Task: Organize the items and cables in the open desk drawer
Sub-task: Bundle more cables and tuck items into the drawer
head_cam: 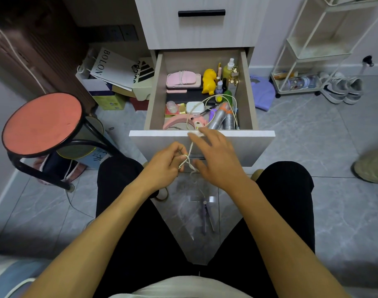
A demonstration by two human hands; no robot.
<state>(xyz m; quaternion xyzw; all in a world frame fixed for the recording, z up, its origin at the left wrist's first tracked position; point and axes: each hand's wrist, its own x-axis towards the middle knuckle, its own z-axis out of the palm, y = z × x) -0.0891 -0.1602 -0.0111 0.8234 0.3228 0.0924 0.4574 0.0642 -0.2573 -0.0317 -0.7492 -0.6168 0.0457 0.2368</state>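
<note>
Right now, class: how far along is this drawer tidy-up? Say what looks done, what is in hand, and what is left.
Done: the pink cases sit stacked at the back of the drawer. In hand: the left hand pinches the white cable and the right hand works it in loops. Left: the cable's far end still sprawls over the spray cans, and the front items lie jumbled.

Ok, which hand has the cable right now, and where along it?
The left hand pinches the white cable at a loop in front of the drawer. The right hand also touches it, fingers spread.
</note>
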